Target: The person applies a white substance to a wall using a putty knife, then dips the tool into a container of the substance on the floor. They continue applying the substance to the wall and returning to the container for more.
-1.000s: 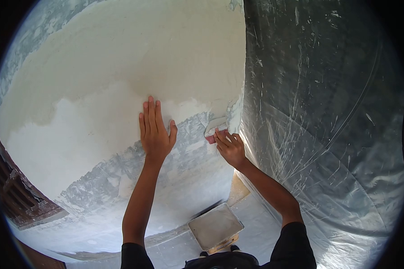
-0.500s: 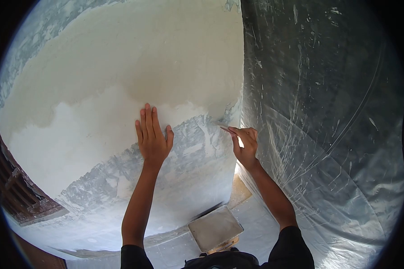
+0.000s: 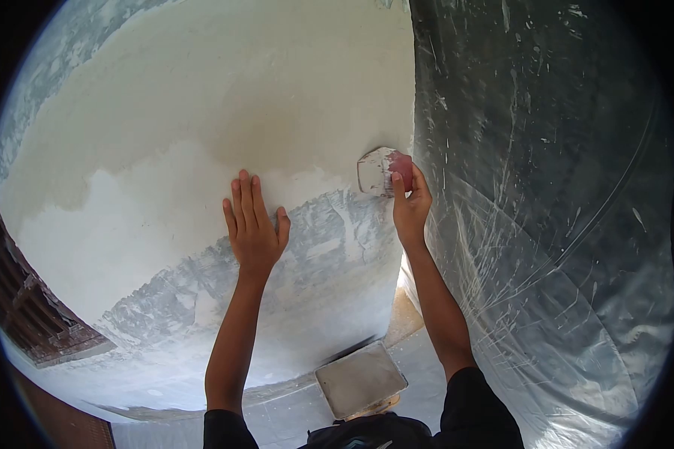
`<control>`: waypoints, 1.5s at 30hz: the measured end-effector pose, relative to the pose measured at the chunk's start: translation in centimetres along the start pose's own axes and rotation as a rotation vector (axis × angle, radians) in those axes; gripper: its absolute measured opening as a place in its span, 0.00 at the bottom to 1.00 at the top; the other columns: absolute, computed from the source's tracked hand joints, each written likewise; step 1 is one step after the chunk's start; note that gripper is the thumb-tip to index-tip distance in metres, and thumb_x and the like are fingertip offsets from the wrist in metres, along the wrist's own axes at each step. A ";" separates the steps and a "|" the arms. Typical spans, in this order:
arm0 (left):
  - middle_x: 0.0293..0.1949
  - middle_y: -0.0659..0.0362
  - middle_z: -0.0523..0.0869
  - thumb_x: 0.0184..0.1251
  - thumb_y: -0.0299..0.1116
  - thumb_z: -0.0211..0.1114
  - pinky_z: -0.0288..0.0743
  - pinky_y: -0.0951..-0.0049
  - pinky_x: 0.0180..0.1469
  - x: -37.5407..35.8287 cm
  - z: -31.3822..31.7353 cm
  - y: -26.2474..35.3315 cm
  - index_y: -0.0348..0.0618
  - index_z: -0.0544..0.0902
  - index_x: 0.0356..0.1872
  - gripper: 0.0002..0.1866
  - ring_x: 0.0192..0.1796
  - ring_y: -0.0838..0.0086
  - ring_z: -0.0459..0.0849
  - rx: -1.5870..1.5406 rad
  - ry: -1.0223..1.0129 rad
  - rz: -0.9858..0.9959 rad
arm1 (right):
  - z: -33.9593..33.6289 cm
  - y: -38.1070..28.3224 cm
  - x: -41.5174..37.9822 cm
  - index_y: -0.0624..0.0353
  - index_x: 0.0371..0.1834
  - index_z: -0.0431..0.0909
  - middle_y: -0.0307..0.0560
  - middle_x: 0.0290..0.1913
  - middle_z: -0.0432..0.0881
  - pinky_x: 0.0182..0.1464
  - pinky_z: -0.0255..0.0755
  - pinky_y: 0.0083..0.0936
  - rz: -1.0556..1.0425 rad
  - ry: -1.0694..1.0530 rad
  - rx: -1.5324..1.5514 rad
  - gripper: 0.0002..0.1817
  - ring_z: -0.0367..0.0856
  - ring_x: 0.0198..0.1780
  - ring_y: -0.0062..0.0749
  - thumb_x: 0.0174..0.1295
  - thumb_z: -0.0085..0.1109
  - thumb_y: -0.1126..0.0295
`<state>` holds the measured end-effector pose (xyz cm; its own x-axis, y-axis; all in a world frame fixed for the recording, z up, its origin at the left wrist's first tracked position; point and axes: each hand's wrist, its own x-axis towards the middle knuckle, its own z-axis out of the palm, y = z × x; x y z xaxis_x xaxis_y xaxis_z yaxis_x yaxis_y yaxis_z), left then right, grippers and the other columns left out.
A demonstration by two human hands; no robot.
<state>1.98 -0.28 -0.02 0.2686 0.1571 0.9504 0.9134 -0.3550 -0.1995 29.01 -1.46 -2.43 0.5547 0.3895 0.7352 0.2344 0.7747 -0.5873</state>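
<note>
My left hand (image 3: pixel 254 228) lies flat against the wall (image 3: pixel 150 194), fingers together and pointing up, thumb out to the side. Near the wall's right edge, my right hand (image 3: pixel 413 206) grips a putty scraper (image 3: pixel 378 172) with a reddish handle end and a pale blade smeared with filler. The blade faces left, against or very near the wall. Pale, fairly smooth filler covers the upper wall; below it runs a patchy grey-blue band, just beneath both hands.
A shallow rectangular tray (image 3: pixel 361 379) of grey-white material stands low in front of my body. Splattered dark plastic sheeting (image 3: pixel 547 187) hangs on the right. A brown slatted opening (image 3: pixel 34 299) sits at the lower left. Plastic covers the floor.
My right hand has moved up and turned, so the scraper seen edge-on before now shows its broad face higher on the wall. My left hand stays in place.
</note>
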 end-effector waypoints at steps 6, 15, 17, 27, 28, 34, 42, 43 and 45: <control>0.74 0.44 0.62 0.68 0.38 0.54 0.47 0.52 0.77 0.0 0.1 0.1 0.30 0.63 0.71 0.33 0.78 0.55 0.57 0.022 0.011 0.001 | -3.7 1.5 2.3 0.68 0.61 0.74 0.47 0.53 0.81 0.59 0.70 0.23 -0.023 0.222 0.042 0.19 0.78 0.54 0.24 0.70 0.58 0.72; 0.73 0.46 0.66 0.67 0.39 0.53 0.46 0.55 0.78 0.1 -0.1 0.2 0.30 0.67 0.70 0.32 0.77 0.59 0.60 0.051 0.012 -0.012 | -1.8 2.2 0.9 0.66 0.62 0.73 0.44 0.50 0.77 0.58 0.67 0.22 -0.056 -0.180 0.009 0.20 0.76 0.51 0.24 0.69 0.59 0.73; 0.73 0.46 0.66 0.67 0.39 0.54 0.46 0.55 0.78 0.1 -0.1 0.2 0.30 0.67 0.70 0.33 0.77 0.59 0.60 0.049 0.009 -0.013 | -1.5 2.0 1.6 0.64 0.62 0.74 0.43 0.49 0.75 0.58 0.67 0.22 -0.081 -0.151 -0.072 0.20 0.75 0.49 0.25 0.69 0.60 0.71; 0.74 0.45 0.63 0.68 0.38 0.53 0.48 0.52 0.77 0.0 0.1 0.1 0.30 0.63 0.71 0.33 0.78 0.56 0.58 0.038 0.012 0.000 | -2.8 2.7 1.8 0.68 0.64 0.72 0.43 0.54 0.80 0.60 0.67 0.20 -0.050 -0.192 0.021 0.21 0.76 0.55 0.22 0.69 0.59 0.75; 0.74 0.45 0.63 0.69 0.38 0.53 0.48 0.52 0.77 0.0 0.1 0.1 0.30 0.63 0.71 0.33 0.78 0.56 0.58 0.037 0.009 -0.003 | -2.7 3.2 1.5 0.68 0.64 0.72 0.43 0.54 0.80 0.61 0.66 0.20 -0.103 -0.235 -0.200 0.21 0.76 0.54 0.21 0.69 0.59 0.75; 0.74 0.44 0.63 0.69 0.39 0.53 0.48 0.52 0.77 0.0 0.0 0.1 0.30 0.63 0.71 0.33 0.78 0.56 0.58 0.046 0.012 0.005 | -3.7 2.4 3.5 0.65 0.62 0.73 0.46 0.56 0.80 0.60 0.68 0.23 -0.029 0.100 0.166 0.19 0.78 0.56 0.26 0.70 0.59 0.72; 0.73 0.47 0.67 0.67 0.39 0.53 0.46 0.55 0.78 0.1 0.0 0.2 0.31 0.67 0.69 0.32 0.77 0.59 0.61 0.064 0.023 -0.011 | -2.6 3.3 0.4 0.68 0.61 0.74 0.42 0.55 0.79 0.61 0.64 0.21 -0.043 -0.187 -0.103 0.20 0.75 0.55 0.22 0.67 0.62 0.75; 0.73 0.47 0.67 0.67 0.39 0.53 0.46 0.55 0.78 0.1 0.0 0.2 0.31 0.67 0.70 0.32 0.77 0.59 0.61 0.058 0.023 -0.013 | -2.6 3.1 0.5 0.69 0.62 0.74 0.42 0.55 0.78 0.61 0.65 0.21 -0.032 -0.162 -0.153 0.20 0.75 0.55 0.22 0.68 0.61 0.75; 0.73 0.47 0.66 0.67 0.39 0.53 0.46 0.55 0.78 0.1 0.0 0.2 0.31 0.67 0.70 0.32 0.77 0.59 0.61 0.059 0.029 -0.011 | -3.1 2.6 1.8 0.69 0.62 0.73 0.42 0.56 0.79 0.61 0.65 0.20 -0.004 -0.031 -0.001 0.20 0.75 0.56 0.22 0.69 0.59 0.75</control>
<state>2.24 -0.32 0.00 0.2499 0.1338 0.9590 0.9330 -0.2982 -0.2015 33.10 -0.32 -3.69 0.5291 0.4011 0.7478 0.2377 0.7759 -0.5843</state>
